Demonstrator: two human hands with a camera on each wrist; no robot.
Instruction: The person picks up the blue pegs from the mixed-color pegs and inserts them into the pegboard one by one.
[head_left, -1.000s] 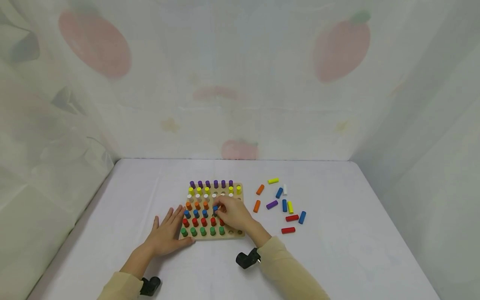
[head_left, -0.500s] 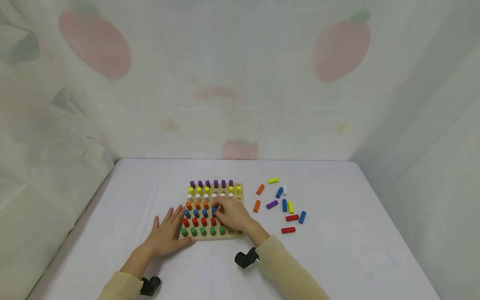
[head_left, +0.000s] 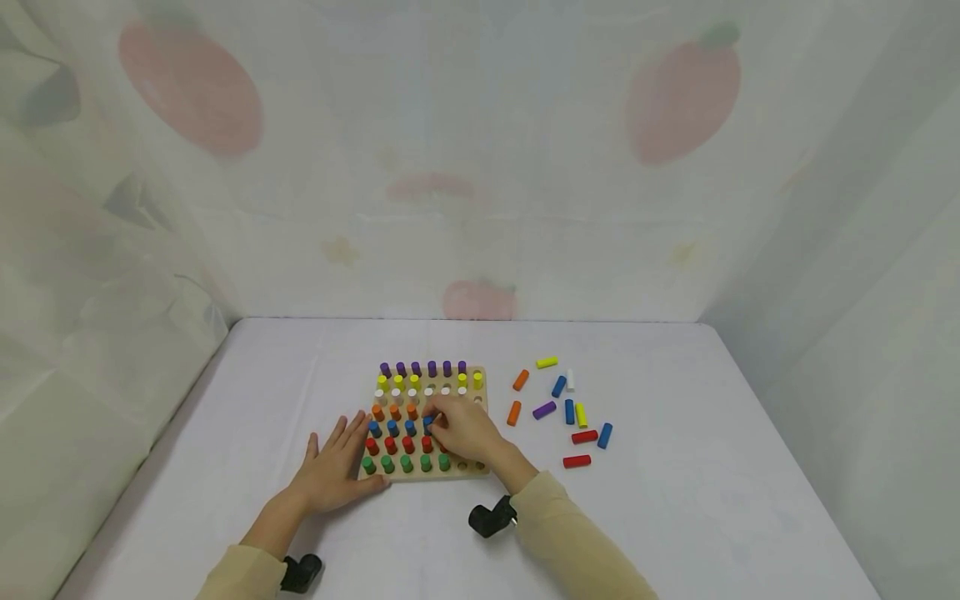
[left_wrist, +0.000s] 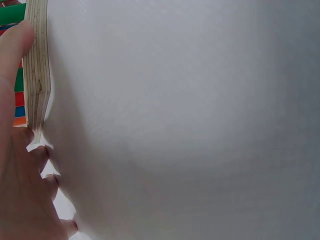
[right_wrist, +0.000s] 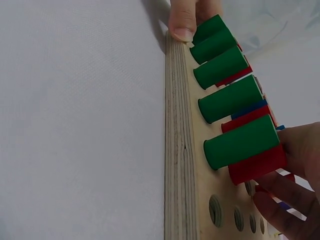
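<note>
Pinching blue peg (head_left: 428,426), long axis approx. vert., w/ R fingers (head_left: 439,406); L fingers (head_left: 349,437) apart.

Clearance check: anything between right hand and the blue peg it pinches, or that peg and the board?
Nothing visible: right hand pinches blue peg directly, and nothing shows between peg and board; peg's lower end unclear.

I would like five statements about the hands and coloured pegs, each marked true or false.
1. The right hand pinches a blue cylindrical peg. True.
2. The left hand touches the light-coloured wooden pegboard. True.
3. White cylindrical pegs stand in the board's nearest row. False: green cylindrical pegs do.
4. Two orange cylindrical pegs lie loose on the white table. True.
5. All loose pegs lie left of the board. False: to its right.
</note>
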